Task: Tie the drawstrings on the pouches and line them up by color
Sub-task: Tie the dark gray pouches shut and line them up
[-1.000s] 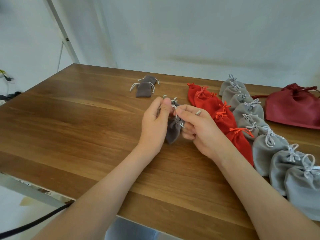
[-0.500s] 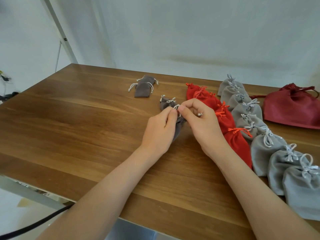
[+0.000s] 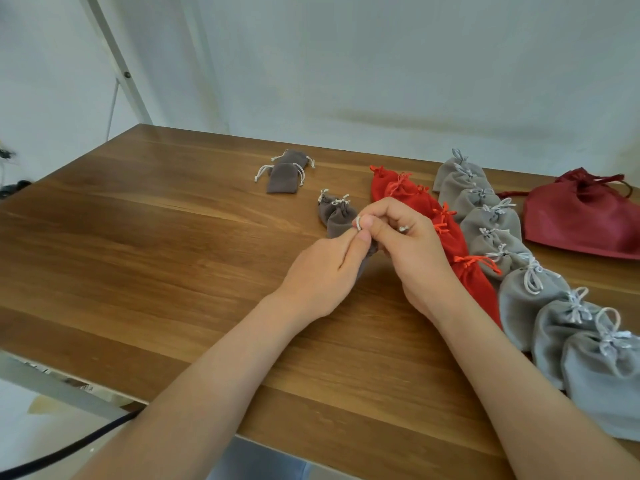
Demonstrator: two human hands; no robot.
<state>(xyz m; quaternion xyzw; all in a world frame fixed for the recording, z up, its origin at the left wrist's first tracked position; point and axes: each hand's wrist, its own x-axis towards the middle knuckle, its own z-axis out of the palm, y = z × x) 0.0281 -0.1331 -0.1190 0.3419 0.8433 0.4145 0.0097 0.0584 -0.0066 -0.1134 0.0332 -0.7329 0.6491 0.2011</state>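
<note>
Both hands meet over a small brown-grey pouch (image 3: 367,259), mostly hidden under my fingers. My left hand (image 3: 325,271) pinches its white drawstring (image 3: 357,223) between thumb and forefinger. My right hand (image 3: 412,247) pinches the same cord from the other side, fingers curled. Just behind lie two tied brown-grey pouches (image 3: 337,214). Two untied brown-grey pouches (image 3: 285,173) lie farther back. A row of red pouches (image 3: 450,233) and a row of light grey pouches (image 3: 519,282) run diagonally at the right.
A large dark red drawstring bag (image 3: 585,216) lies at the far right of the wooden table (image 3: 138,254). A white frame post (image 3: 117,60) rises at the back left. A black cable (image 3: 62,455) hangs below the table's front edge.
Both hands brought the pouch down from the air toward the table and drew closer together, now pinching the cord above the pouch's mouth.
</note>
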